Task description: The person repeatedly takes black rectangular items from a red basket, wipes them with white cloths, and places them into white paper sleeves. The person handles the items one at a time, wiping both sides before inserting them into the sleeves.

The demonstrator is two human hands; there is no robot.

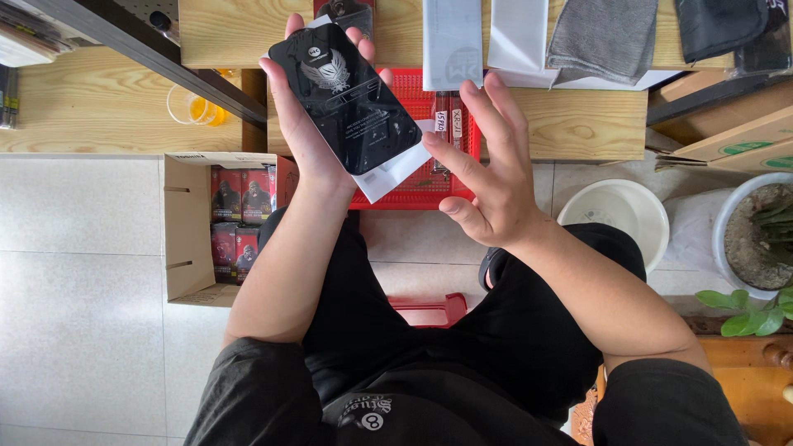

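Observation:
My left hand (310, 124) is raised palm up and holds a flat black glossy packet (343, 95) with a white emblem, and a white card (396, 169) sticks out beneath the packet's lower right edge. My right hand (487, 165) hovers just to the right of the packet with fingers spread and holds nothing; its fingertips are close to the white card. Both hands are above a red plastic basket (429, 186) on the wooden table edge (578, 124).
An open cardboard box (186, 231) of red and black small boxes stands on the tiled floor at left. White packets (453, 41) and a grey cloth (603, 33) lie on the table. A white bowl (615, 211), a potted plant (756, 235) and a red stool (434, 310) are nearby.

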